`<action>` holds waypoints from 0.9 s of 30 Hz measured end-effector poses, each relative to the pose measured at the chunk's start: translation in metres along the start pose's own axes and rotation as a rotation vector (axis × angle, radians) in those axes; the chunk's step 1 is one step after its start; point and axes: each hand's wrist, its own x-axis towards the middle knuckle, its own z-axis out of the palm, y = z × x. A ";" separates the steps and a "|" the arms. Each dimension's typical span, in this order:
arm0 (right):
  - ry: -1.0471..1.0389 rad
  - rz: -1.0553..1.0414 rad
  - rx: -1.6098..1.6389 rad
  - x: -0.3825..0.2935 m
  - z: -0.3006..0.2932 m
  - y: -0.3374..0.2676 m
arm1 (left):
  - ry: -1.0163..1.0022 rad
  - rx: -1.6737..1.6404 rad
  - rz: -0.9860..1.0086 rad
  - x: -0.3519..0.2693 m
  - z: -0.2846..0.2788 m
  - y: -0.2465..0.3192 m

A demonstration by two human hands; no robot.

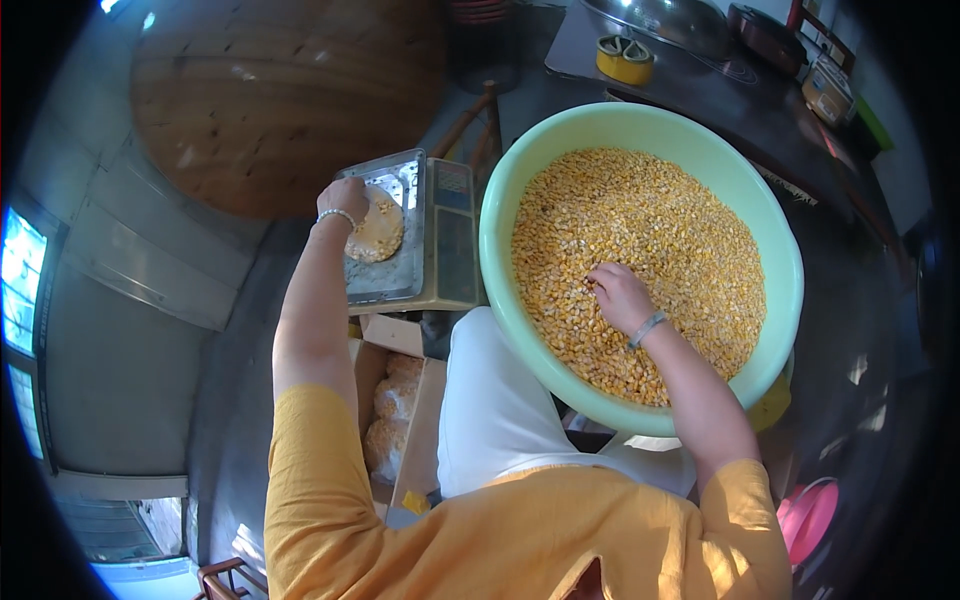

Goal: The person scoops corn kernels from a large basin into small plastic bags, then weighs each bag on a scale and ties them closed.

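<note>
My left hand grips the top of what looks like a plastic bag of corn kernels. The bag rests on the metal pan of a weighing scale, which stands left of a large light-green plastic basin. Loose yellow corn kernels fill much of the basin. Low over the near part of the corn is my right hand, fingers drawn together. A small dark bit shows at its fingertips; whether they hold it I cannot tell.
Below the scale, an open cardboard box contains bagged corn. A round wooden tabletop is at far left. On the dark counter sit a yellow tape roll and a metal colander. A pink bucket stands at lower right.
</note>
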 end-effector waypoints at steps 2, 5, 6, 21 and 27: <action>-0.004 0.007 0.012 -0.001 0.000 0.004 | 0.121 -0.104 -0.031 -0.001 -0.005 0.003; 0.021 -0.009 0.012 -0.002 0.003 0.007 | 0.204 -0.245 -0.066 0.002 -0.012 -0.005; 0.001 -0.014 0.037 0.001 0.004 0.004 | 0.223 -0.262 -0.057 0.003 -0.012 -0.018; 0.158 -0.001 0.042 0.006 -0.007 -0.001 | 0.311 -0.933 0.085 -0.015 -0.124 0.025; 0.494 -0.041 0.194 0.008 -0.029 0.007 | 0.202 -1.061 0.492 -0.045 -0.179 0.102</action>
